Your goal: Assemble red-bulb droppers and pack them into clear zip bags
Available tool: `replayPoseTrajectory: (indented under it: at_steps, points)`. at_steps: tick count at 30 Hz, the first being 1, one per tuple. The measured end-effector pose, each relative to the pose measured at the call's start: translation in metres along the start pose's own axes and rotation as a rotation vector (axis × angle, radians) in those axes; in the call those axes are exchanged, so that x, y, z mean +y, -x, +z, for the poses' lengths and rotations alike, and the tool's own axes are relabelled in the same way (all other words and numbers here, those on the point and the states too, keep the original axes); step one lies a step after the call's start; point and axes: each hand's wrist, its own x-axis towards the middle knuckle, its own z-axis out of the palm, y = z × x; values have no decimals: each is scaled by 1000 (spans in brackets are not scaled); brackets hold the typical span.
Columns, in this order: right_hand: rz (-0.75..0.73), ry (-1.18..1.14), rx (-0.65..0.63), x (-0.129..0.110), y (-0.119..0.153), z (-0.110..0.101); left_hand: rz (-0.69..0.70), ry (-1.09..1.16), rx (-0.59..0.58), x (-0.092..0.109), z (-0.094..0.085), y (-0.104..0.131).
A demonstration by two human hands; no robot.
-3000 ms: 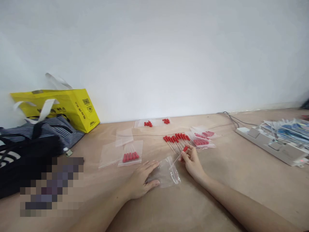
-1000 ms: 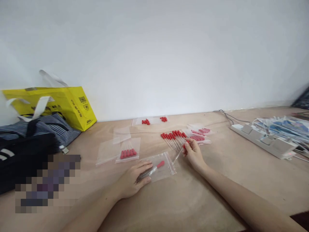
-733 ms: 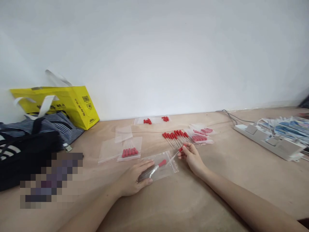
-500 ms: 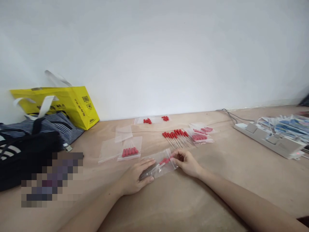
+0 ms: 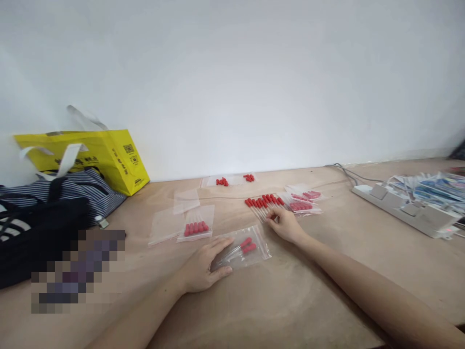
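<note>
My left hand [image 5: 207, 264] rests on the table with fingers spread over the near-left end of a clear zip bag [image 5: 238, 259]. Inside that bag lie two red-capped droppers [image 5: 247, 245], their thin stems toward my palm. My right hand [image 5: 284, 224] is at the row of loose red-capped droppers [image 5: 264, 201], its thumb and index finger bent together at their stems; whether it grips one is hidden. Just left of the bag sits another bag with several red-capped droppers [image 5: 196, 228]. Right of the loose row are filled bags [image 5: 301, 205].
Flat clear bags [image 5: 165, 227] lie at the left. Red caps [image 5: 222, 182] rest on plastic near the wall. A yellow bag [image 5: 127, 165] and striped cloth [image 5: 100, 191] stand far left. A white power strip [image 5: 407, 211] and blue-white packets [image 5: 439, 191] are at right.
My right hand has left the bag's mouth and moved up and right to the loose droppers. The droppers in the bag are now uncovered. My left hand has stayed in place.
</note>
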Motion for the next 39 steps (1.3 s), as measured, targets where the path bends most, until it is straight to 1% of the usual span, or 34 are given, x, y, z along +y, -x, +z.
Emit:
replayPoseTrajectory:
  at_steps: [2,5,10,14,17,21,25,27,28,30,32,35,36,37,39]
  points:
    - [71,82,35,0,-14,-2,6,8,5,0,0,0]
    - [161,161,51,-3,-29,0,9,9,9,-1,0,0]
    - [283,233,36,-7,-40,5,46,18,20,-2,0,0]
    - [314,205,14,-4,-45,6,36,13,8,-1,-1,-1]
    - [291,144,-9,0,-48,4,40,18,14,-1,-1,-1]
    - [215,11,-28,5,-46,-8,53,32,34,-1,-1,-1]
    - [158,-164,-59,8,-25,-24,47,32,21,-2,-1,0]
    - [144,-325,-74,7,-9,-28,43,24,17,-3,0,0]
    - [134,-468,-81,6,-1,-27,41,21,15,-4,0,0]
    - [106,-728,-87,4,12,-22,36,19,16,-7,2,0]
    - [96,-888,-44,0,22,-12,43,19,25,-10,4,0]
    - [133,-977,82,-6,31,5,66,28,47,-13,7,0]
    - [145,-995,105,-8,33,10,67,31,54,-14,8,0]
    - [152,-1016,111,-10,34,14,63,33,59,-15,9,0]
    - [149,-1060,83,-14,37,19,48,31,65,-15,9,0]
